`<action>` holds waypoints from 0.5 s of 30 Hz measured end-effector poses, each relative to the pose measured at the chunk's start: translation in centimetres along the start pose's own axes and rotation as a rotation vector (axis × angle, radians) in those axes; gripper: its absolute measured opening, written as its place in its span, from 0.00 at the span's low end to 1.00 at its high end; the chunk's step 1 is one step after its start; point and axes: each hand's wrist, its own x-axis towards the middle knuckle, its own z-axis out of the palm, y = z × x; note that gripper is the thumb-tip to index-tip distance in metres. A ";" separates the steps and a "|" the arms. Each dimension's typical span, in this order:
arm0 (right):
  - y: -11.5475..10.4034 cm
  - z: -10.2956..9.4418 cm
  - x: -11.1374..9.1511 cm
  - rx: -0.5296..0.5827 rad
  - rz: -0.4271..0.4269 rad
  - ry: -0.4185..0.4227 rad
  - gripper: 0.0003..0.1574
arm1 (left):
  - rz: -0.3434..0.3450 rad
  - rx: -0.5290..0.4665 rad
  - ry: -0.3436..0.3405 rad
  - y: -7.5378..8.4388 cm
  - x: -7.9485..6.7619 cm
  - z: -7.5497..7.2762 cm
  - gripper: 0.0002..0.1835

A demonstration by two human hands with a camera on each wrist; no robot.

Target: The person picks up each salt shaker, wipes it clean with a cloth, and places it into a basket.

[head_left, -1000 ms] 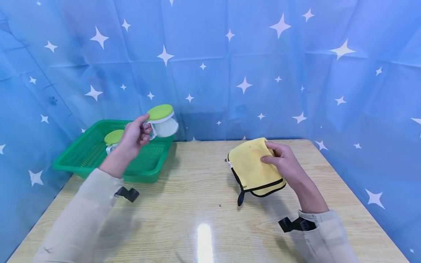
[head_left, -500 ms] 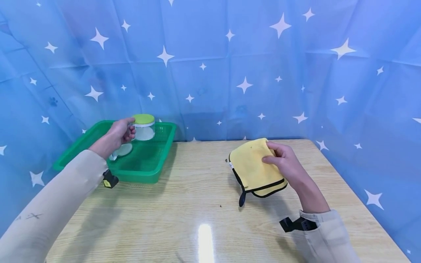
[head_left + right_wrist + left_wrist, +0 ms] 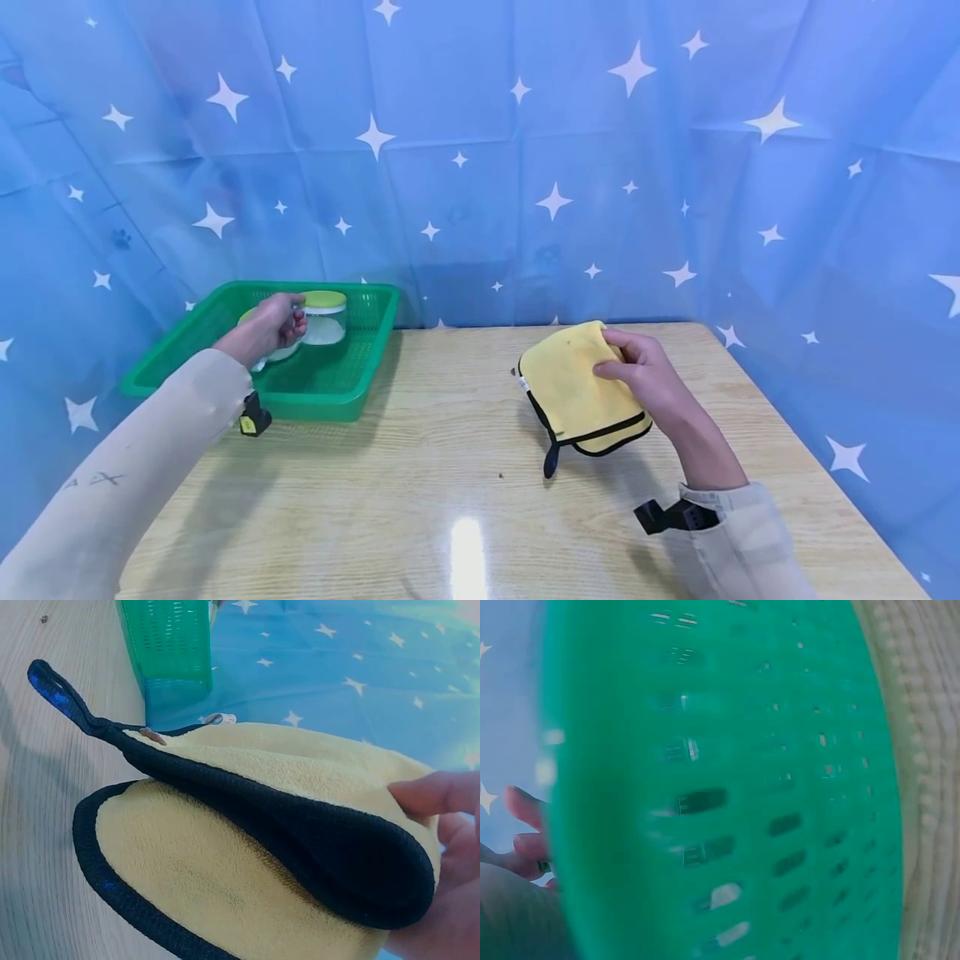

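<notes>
In the head view my left hand (image 3: 273, 323) reaches over the green plastic basket (image 3: 315, 408) and grips the handle side of a clear jar (image 3: 324, 327) with a green lid and white rim. The jar stands upright inside the basket, its handle hidden by my fingers. A second jar (image 3: 283, 352) with a green lid sits behind my left hand, mostly covered by it. On the right, my right hand (image 3: 645, 371) pinches the edge of a folded yellow cloth (image 3: 577, 383) with black trim, thumb on top. The right wrist view shows the cloth's folded layers and its hanging loop (image 3: 60, 694).
The basket's perforated wall (image 3: 735, 750) fills most of the left wrist view. A light wood table (image 3: 435, 467) lies under everything, with small dark specks near the cloth. A blue star-patterned curtain (image 3: 465, 225) hangs along the back and sides.
My left hand has moved left and down, bringing the jar from above the basket's right side into it. The right hand and the cloth have stayed in place.
</notes>
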 end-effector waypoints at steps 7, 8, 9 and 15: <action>0.0 0.0 0.0 -0.005 -0.009 -0.003 0.32 | -0.019 -0.047 -0.056 -1.1 0.2 0.2 0.33; 0.0 0.0 -0.1 -0.005 -0.009 -0.004 0.33 | -0.023 -0.051 -0.061 -1.3 0.3 0.3 0.33; 0.0 0.0 -0.1 -0.004 -0.009 -0.003 0.33 | -0.026 -0.054 -0.061 -1.3 0.3 0.3 0.33; -0.2 -0.1 -0.2 0.009 -0.021 -0.005 0.34 | -0.044 -0.071 -0.087 -1.6 0.5 0.0 0.31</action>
